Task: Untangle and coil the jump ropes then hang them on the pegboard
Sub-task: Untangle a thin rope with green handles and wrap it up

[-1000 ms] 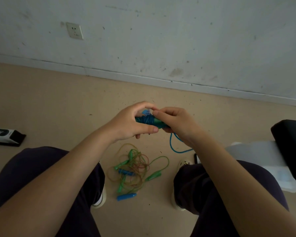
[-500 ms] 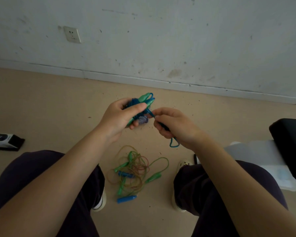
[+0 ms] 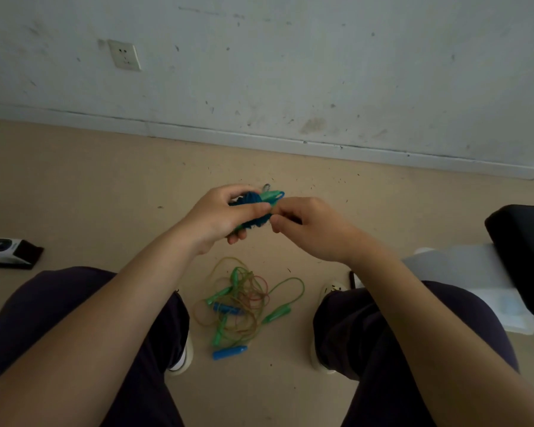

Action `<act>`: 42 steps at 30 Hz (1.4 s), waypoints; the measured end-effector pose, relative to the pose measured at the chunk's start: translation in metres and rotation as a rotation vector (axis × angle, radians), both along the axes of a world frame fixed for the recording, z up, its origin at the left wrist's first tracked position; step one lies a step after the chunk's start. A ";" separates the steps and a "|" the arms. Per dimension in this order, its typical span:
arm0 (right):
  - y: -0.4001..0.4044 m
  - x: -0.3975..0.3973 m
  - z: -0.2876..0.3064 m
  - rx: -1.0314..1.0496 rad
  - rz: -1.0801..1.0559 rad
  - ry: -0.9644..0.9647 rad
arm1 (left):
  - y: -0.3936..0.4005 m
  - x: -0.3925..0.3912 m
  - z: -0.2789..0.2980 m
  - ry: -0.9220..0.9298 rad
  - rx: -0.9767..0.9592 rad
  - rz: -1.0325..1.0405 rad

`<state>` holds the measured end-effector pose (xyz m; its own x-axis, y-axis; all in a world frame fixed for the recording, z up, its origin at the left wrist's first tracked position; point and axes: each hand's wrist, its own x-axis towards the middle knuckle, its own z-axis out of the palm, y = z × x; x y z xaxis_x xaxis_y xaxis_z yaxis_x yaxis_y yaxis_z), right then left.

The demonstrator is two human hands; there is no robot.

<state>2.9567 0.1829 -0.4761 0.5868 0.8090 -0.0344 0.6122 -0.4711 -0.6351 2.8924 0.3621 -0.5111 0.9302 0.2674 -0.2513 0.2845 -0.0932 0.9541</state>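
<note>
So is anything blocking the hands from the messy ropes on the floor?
Nothing covers the rope pile on the floor between the feet. But both hands are busy: left hand grips a coiled rope, right hand pinches its end.

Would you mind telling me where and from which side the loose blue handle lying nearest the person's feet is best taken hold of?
Probably around the middle of the blue handle, coming from above with the grip closing across its width. It lies flat on the floor, almost level in the view, at the near edge of the tangled ropes, so its near side is free while cord crowds the far side.
</note>
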 end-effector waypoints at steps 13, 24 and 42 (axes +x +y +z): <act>-0.006 0.006 0.008 0.092 0.000 -0.103 | 0.004 -0.008 0.010 0.214 -0.017 -0.479; -0.011 0.022 -0.005 0.337 -0.132 0.399 | -0.012 -0.008 0.012 0.026 0.030 -0.377; -0.006 0.016 -0.010 0.505 -0.177 0.818 | -0.005 -0.011 0.016 -0.237 -0.048 0.003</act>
<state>2.9732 0.1771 -0.4862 0.6507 0.7427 -0.1582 -0.1603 -0.0693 -0.9846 2.8811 0.3566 -0.4950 0.9640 0.2631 -0.0388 0.0527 -0.0459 0.9976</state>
